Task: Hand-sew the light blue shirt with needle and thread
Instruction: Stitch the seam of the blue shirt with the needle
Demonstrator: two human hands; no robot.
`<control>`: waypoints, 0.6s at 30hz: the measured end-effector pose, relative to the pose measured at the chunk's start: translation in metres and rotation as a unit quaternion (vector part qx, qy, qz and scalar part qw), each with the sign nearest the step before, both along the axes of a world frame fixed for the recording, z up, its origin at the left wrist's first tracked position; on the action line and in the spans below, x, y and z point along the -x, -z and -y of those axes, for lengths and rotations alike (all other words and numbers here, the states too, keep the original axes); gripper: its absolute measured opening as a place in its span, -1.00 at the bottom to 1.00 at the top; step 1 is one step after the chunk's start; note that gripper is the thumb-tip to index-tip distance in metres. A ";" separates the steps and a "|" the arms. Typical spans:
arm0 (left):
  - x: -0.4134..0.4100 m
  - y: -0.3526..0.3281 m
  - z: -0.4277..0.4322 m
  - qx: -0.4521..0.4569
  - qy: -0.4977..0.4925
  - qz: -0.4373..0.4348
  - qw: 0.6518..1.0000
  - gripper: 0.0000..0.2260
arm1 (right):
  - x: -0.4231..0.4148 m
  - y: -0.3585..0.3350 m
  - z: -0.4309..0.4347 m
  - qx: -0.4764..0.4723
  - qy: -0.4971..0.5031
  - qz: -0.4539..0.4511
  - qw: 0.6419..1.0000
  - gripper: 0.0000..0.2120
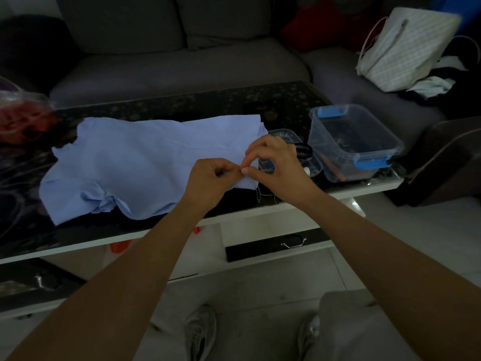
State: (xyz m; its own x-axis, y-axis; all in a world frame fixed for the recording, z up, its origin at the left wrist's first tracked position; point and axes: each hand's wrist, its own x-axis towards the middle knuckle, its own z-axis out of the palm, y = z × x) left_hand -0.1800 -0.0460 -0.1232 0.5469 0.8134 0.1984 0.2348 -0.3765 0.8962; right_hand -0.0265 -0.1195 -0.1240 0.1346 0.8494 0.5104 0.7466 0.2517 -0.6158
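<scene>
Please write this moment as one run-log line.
light blue shirt: flat on table; left hand: pinches shirt edge; right hand: pinches same edge; needle: not visible; thread: hangs below edge

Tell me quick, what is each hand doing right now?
Left hand: pinching the edge of the shirt.
Right hand: pinching the same edge; any needle is too small to see.

Crumpled light blue shirt [135,162] laid flat on dark glossy surface [234,100].
Short sleeves at left, near one bunched. Right edge pinched by left hand [208,178] and right hand [278,162]. Thin white thread [257,195] dangles below that edge. Needle not discernible.
</scene>
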 end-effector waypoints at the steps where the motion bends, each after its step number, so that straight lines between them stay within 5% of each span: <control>1: 0.000 0.001 0.000 -0.004 -0.001 -0.002 1.000 -0.92 | 0.002 0.000 0.001 -0.002 0.002 0.015 1.000 -0.90; 4: 0.001 0.007 -0.005 -0.053 -0.028 -0.053 0.997 -0.88 | 0.008 -0.008 0.004 -0.038 -0.026 -0.001 0.999 -0.95; 7: 0.004 0.012 -0.011 -0.068 -0.078 -0.096 0.990 -0.88 | 0.009 -0.025 0.006 -0.073 -0.061 -0.224 0.970 -0.94; 11: 0.007 0.012 -0.015 -0.068 -0.097 -0.078 0.990 -0.89 | -0.018 -0.034 0.010 -0.170 0.118 -0.523 0.827 -0.89; 13: 0.008 0.012 -0.014 -0.072 -0.095 -0.077 0.990 -0.89 | -0.040 -0.030 0.011 -0.183 0.273 -0.537 0.777 -0.88; 15: 0.008 0.012 -0.013 -0.073 -0.092 -0.074 0.990 -0.90 | -0.051 -0.027 0.013 -0.134 0.343 -0.482 0.795 -0.88; 18: 0.007 0.013 -0.013 -0.080 -0.087 -0.069 0.991 -0.92 | -0.042 -0.028 0.012 0.013 0.251 -0.384 0.888 -0.92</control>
